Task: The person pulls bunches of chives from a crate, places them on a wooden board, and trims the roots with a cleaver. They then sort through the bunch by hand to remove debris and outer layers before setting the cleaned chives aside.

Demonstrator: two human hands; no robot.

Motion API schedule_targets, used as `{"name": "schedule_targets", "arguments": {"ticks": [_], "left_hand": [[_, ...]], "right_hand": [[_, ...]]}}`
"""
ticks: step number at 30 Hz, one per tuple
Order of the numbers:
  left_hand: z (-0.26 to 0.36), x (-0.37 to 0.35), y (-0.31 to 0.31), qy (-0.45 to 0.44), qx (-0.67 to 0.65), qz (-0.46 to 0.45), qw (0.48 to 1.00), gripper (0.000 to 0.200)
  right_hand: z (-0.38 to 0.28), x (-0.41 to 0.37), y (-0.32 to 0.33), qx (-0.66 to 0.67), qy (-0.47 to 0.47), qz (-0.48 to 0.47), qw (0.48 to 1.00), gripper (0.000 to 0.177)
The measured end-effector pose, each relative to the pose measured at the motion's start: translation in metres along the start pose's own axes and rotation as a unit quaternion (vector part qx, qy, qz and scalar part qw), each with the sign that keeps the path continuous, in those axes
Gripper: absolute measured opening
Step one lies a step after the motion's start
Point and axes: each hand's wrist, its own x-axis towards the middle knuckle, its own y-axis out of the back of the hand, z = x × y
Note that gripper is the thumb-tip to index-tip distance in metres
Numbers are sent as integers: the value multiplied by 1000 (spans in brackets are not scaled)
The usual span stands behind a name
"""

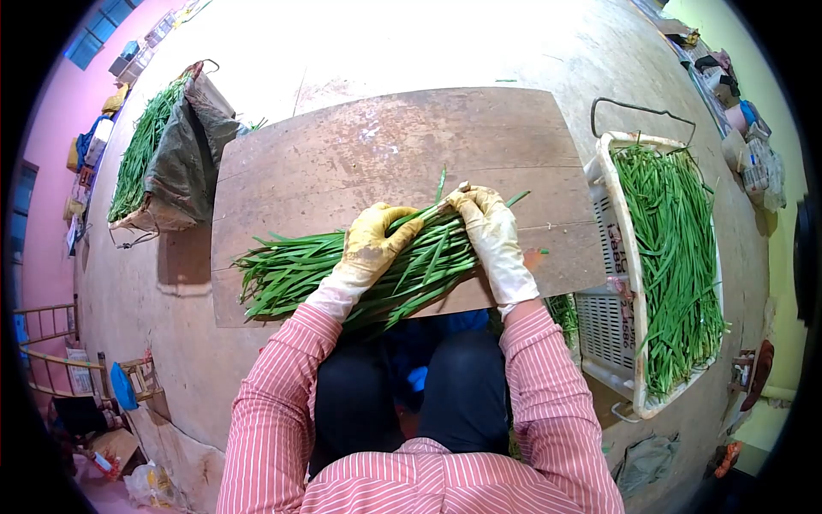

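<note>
A loose bunch of long, flat-leaved garlic chives (300, 267) lies across the near side of a worn wooden board (385, 137), leaf tips to the left and stems to the right. My left hand (377, 244), in a yellow-stained white glove, is closed over the middle of the bunch. At the stem end my right hand (485, 224), gloved the same way, has its fingers bent around the stalks, thumb and fingertips together. A few stalks stick out above and beyond the right fingers. The undersides of both hands are hidden.
On the right stands a white plastic crate (638, 283) heaped with chives, its wire handle raised. At the far left is another chive-filled basket (145, 154) with a dark cloth (180, 163) over its side. A bamboo chair (51, 355) stands lower left.
</note>
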Motion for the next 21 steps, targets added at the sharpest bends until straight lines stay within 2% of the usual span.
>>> {"name": "schedule_targets", "arguments": {"ticks": [4, 6, 7, 9, 12, 13, 14, 15, 16, 17, 19, 21], "left_hand": [[-2, 0, 0, 0, -7, 2, 1000, 37], [-4, 1, -1, 0, -3, -4, 1000, 37], [-5, 1, 0, 0, 2, -8, 1000, 36], [-4, 2, 0, 4, -4, -8, 1000, 37], [-4, 3, 0, 8, -13, -6, 1000, 37], [-5, 3, 0, 9, -17, -5, 1000, 36], [-1, 2, 1, 7, -18, -1, 1000, 35], [-3, 3, 0, 8, -18, 0, 1000, 35], [-3, 3, -1, 14, -14, -1, 1000, 35], [-3, 5, -1, 19, -9, -1, 1000, 35], [-2, 8, 1, 61, -5, -21, 998, 37], [-5, 12, 2, 75, -21, -23, 997, 39]], "right_hand": [[-1, -3, 7, 58, -38, 9, 998, 20], [-14, -2, 19, 222, -151, 43, 962, 20], [-25, -6, 28, 196, -118, 88, 969, 21], [-34, -9, 49, 223, -170, 159, 947, 20], [-51, -22, 88, 141, -318, 184, 919, 22], [-34, -27, 96, 140, -319, 186, 919, 22], [-2, -33, 102, 34, -180, 208, 961, 25], [24, -39, 103, -75, -36, 222, 971, 28], [35, -46, 101, -95, 13, 218, 971, 34], [5, -50, 99, -186, -15, 168, 968, 33], [-13, -55, 80, -287, 107, 92, 947, 31], [-26, -56, 57, -264, 167, 30, 949, 35]]}}
